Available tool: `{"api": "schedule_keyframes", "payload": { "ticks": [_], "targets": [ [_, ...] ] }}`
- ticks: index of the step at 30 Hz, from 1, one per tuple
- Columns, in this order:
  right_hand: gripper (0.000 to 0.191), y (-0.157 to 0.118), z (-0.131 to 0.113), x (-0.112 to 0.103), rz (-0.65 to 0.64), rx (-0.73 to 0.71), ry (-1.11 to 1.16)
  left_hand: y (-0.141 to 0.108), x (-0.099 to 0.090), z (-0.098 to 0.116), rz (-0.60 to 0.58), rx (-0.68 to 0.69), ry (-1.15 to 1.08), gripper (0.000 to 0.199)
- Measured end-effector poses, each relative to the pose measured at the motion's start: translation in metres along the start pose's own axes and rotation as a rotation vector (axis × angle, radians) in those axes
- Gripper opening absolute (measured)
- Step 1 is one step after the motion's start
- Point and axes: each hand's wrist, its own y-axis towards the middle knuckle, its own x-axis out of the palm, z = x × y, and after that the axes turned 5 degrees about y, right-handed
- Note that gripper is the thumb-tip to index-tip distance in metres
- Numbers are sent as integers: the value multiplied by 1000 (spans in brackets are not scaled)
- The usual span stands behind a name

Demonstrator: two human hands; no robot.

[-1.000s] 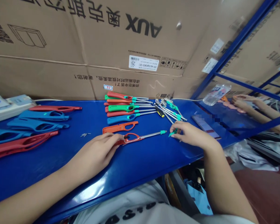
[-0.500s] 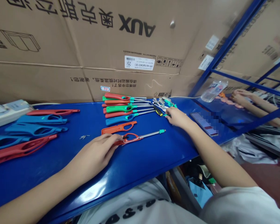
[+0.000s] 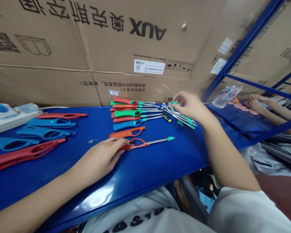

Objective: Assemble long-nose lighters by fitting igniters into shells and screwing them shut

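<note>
My left hand (image 3: 106,155) is closed on the red-orange lighter body (image 3: 141,143), whose metal tube with a green tip points right. Above it lies an orange shell half (image 3: 127,132). My right hand (image 3: 190,105) is raised over a pile of metal tubes with green ends (image 3: 181,118), thumb and fingers curled towards each other; whether they hold a small part is hidden. A black and yellow screwdriver (image 3: 167,116) rests at the pile's left edge. Red, green and blue lighters (image 3: 128,113) lie stacked beside it.
Red and blue shell halves (image 3: 46,132) lie at the left near a white power strip (image 3: 16,118). Small screws (image 3: 92,141) are on the blue table (image 3: 145,168). Cardboard (image 3: 99,48) stands behind. At the right are a blue frame, a plastic container (image 3: 226,96) and another person's hands.
My right hand has lifted up and away from the tube pile, uncovering more green-ended tubes. The view has shifted slightly. My left hand keeps its hold.
</note>
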Motion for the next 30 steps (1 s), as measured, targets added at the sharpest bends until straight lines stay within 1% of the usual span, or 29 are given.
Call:
{"api": "schedule_keyframes", "payload": {
  "ticks": [1, 2, 4, 5, 8, 10, 11, 13, 15, 18, 20, 22, 23, 25, 27, 28, 30],
  "targets": [
    [16, 2, -11, 2, 10, -30, 147, 0, -1, 0, -2, 0, 8, 24],
    [16, 4, -21, 7, -22, -21, 311, 1, -2, 0, -7, -2, 17, 24],
    [15, 5, -38, 26, -119, -7, 607, 1, -4, 2, -16, -4, 25, 23],
    [17, 5, -43, 38, -159, -12, 685, 1, -5, 3, -25, -4, 21, 22],
    [23, 2, -44, 74, -230, 19, 755, 0, -6, 6, -29, -13, 0, 20],
    [24, 0, -36, 89, -286, 53, 736, 0, -6, 7, -20, -16, -21, 20],
    [24, -1, -32, 92, -311, 58, 719, 0, -6, 7, -16, -18, -33, 20],
    [24, -2, -24, 93, -336, 48, 647, 1, -4, 6, -4, -24, -60, 20],
    [23, -3, -20, 89, -363, 57, 572, 2, -2, 5, 18, -28, -89, 19],
    [12, -3, -21, 83, -452, 161, 462, 3, 2, 3, 50, -27, -127, 19],
    [5, -4, -24, 82, -463, 209, 317, 3, 3, 2, 56, -23, -142, 19],
    [10, -5, -26, 83, -468, 244, 185, 3, 2, 2, 56, -20, -148, 19],
    [10, -5, -26, 83, -492, 266, 146, 3, 2, 3, 53, -18, -150, 19],
    [13, -4, -22, 79, -548, 304, 131, 3, 1, 4, 50, -17, -151, 19],
    [18, -3, -14, 70, -578, 263, 147, 4, 1, 4, 52, -17, -148, 19],
    [17, -2, -9, 64, -569, 198, 153, 4, 1, 4, 52, -17, -144, 20],
    [10, -1, 0, 51, -581, -10, 164, 4, 1, 3, 55, -16, -136, 21]
  ]
}}
